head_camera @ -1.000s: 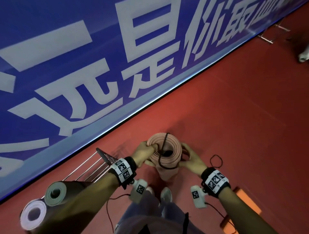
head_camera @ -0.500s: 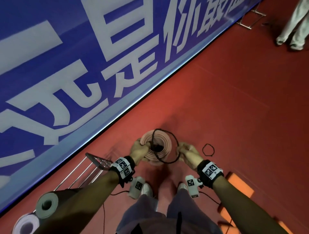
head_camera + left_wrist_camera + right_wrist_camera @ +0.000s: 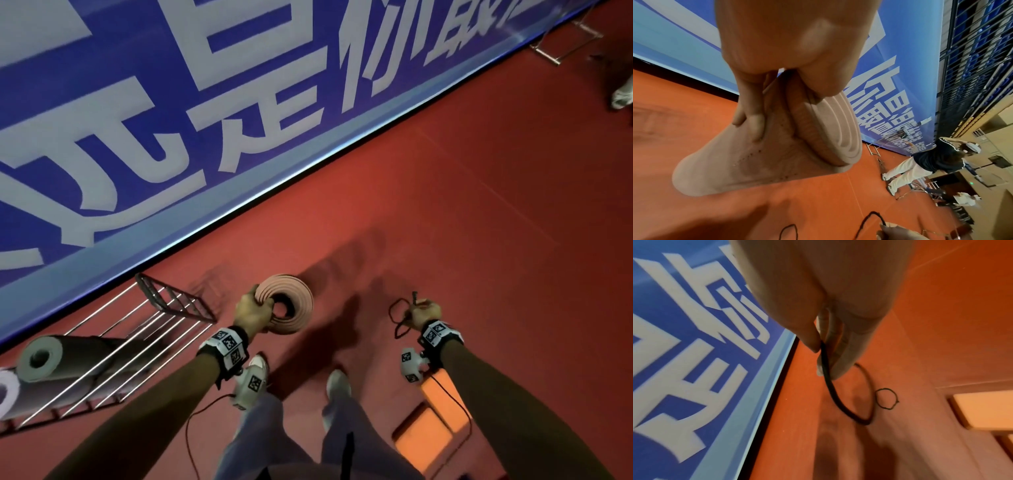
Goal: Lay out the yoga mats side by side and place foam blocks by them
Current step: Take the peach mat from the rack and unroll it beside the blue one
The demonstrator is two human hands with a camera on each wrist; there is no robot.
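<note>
A rolled pink yoga mat (image 3: 291,305) stands on end on the red floor in front of my feet. My left hand (image 3: 258,308) grips its top rim, thumb inside the roll; the left wrist view shows the coiled end (image 3: 830,128) close up. My right hand (image 3: 419,308), off to the mat's right and clear of it, pinches a black elastic band (image 3: 397,317) that hangs in a loop (image 3: 836,400). Two orange foam blocks (image 3: 442,394) lie on the floor by my right foot.
A wire rack (image 3: 113,353) at the left holds a grey rolled mat (image 3: 41,358) and a white one (image 3: 5,394). A blue banner wall (image 3: 239,102) runs diagonally behind. A second band (image 3: 887,399) lies on the floor. Another person (image 3: 931,162) stands farther along.
My right hand has pulled the black band off the top of the pink mat and moved right with it. My left hand alone now holds the mat.
</note>
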